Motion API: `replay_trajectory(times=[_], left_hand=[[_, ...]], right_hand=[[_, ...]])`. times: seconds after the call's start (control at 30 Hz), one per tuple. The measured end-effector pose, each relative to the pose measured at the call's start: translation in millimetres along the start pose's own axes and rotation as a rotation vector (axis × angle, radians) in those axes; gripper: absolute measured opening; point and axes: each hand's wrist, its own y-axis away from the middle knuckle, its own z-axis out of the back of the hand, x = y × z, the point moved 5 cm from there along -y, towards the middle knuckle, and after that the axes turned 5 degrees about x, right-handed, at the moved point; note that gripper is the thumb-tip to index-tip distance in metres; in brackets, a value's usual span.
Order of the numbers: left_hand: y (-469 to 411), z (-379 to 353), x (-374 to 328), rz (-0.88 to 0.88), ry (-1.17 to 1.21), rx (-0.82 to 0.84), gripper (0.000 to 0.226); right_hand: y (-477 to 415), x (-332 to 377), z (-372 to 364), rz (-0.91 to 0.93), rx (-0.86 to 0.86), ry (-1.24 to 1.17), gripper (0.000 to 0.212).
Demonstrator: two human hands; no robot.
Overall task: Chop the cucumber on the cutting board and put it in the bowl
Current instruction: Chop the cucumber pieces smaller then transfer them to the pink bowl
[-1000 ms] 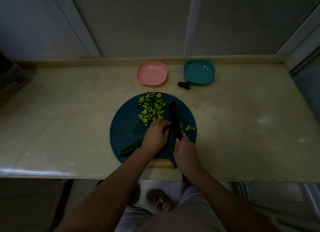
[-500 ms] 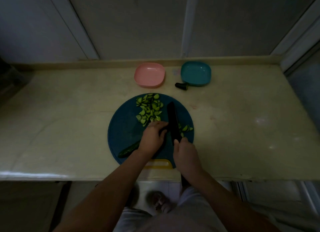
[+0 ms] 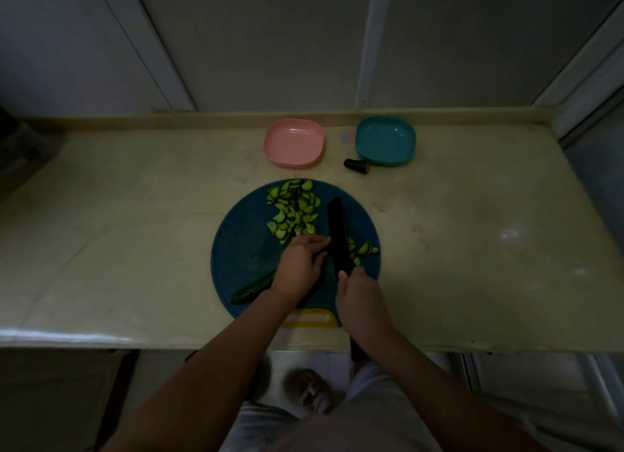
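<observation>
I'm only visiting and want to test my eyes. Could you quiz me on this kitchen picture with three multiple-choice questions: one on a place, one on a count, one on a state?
1. Where does the biggest heap of cucumber slices lie?
A. in a bowl
B. on the cutting board, left of the knife
C. on the floor

2. How many bowls stand at the back of the counter?
A. one
B. two
C. four

3. What state are the bowls in?
A. both empty
B. both full of slices
C. one tipped over

Answers:
1 B: the heap rests on the cutting board beside the knife.
2 B: a pink bowl and a teal bowl.
3 A: neither holds anything.
</observation>
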Motion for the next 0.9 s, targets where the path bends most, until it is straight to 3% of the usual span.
replay_trajectory(times=[0.3,0.7,0.9], left_hand=[[0,1,4,-0.022,0.013,0.016,0.03],[-1,3,5,0.038,0.052,0.006,0.025],[-2,3,4,0.04,0.039,0.004,0.026]], right_hand=[[-12,-4,-14,-0.069,0.004,-0.027,0.029],[3,-6,-4,-0.029,-0.006,-0.019,0.022],[8,-3,-2,-0.024,-0.015,-0.009,0.028]])
